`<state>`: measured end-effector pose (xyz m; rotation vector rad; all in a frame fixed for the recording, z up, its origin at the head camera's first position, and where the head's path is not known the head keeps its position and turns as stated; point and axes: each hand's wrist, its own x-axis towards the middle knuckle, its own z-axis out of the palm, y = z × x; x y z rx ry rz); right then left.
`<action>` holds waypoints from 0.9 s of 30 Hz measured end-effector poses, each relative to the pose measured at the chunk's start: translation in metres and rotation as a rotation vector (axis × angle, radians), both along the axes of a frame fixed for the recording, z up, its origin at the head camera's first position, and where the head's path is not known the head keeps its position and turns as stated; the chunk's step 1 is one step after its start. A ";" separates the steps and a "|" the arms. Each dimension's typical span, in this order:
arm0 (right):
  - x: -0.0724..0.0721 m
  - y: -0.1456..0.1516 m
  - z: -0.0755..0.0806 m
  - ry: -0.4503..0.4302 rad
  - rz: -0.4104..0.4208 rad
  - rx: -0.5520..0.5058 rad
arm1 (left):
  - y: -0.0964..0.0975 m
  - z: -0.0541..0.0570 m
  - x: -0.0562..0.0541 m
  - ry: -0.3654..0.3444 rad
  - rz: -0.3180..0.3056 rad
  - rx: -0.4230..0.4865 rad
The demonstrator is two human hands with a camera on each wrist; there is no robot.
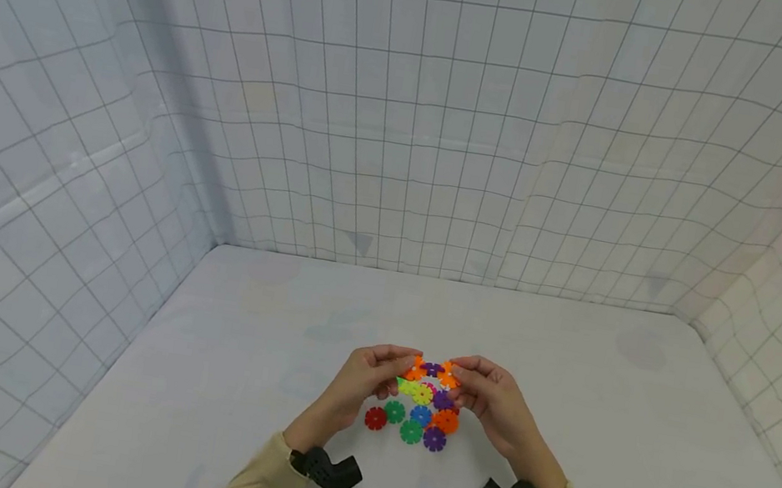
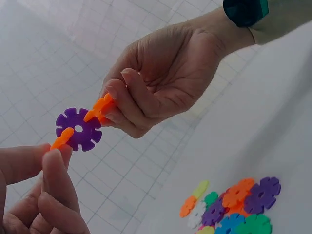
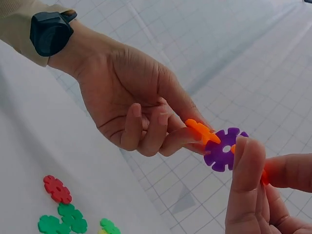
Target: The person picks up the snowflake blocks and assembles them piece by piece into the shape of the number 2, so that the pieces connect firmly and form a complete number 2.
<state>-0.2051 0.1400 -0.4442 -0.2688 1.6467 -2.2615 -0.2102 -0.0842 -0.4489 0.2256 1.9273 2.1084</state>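
Note:
Three notched plastic discs are joined in a row above the table, a purple snowflake disc (image 2: 87,134) with an orange disc on either side. My left hand (image 1: 357,378) pinches the left orange disc (image 2: 62,139) between thumb and fingertips. On the other side, the right orange disc (image 2: 100,108) is pinched by my right hand (image 1: 500,402). Both orange discs stand crosswise in the purple disc's slots. Fingertips hide parts of them. The remaining fingers of both hands are curled.
Several loose discs lie in a cluster below the hands: red (image 1: 376,418), green (image 1: 412,432), blue (image 1: 421,415), purple (image 1: 434,439), orange (image 1: 445,422) and yellow (image 1: 422,394) among them. The white table (image 1: 255,342) meets grid-patterned sheets (image 1: 449,160) at its back and sides.

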 end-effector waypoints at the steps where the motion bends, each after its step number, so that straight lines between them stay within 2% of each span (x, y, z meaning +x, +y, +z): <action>1: 0.000 0.001 0.000 0.005 -0.006 0.017 | 0.000 0.001 0.000 0.026 0.008 -0.028; 4: -0.001 0.002 -0.002 0.025 -0.027 0.062 | 0.002 0.002 0.002 0.130 0.035 -0.122; 9: -0.001 0.001 -0.004 0.038 -0.013 0.073 | 0.008 -0.004 0.003 0.395 0.061 -0.275; 12: -0.001 0.000 -0.005 0.049 0.024 0.085 | 0.010 -0.009 0.002 0.530 0.093 -0.310; 16: -0.004 0.001 -0.007 0.079 0.046 0.154 | 0.009 -0.011 0.001 0.634 0.134 -0.314; 18: -0.006 0.004 -0.008 0.113 0.035 0.222 | 0.007 -0.010 0.000 0.642 0.144 -0.308; 20: -0.009 0.007 -0.011 0.153 0.026 0.315 | 0.005 -0.010 -0.001 0.616 0.150 -0.309; 24: -0.014 0.012 -0.022 0.250 0.052 0.589 | 0.001 -0.005 -0.001 0.496 0.142 -0.263; 27: -0.016 0.015 -0.032 0.339 0.105 0.822 | 0.000 0.009 0.006 0.441 0.125 -0.219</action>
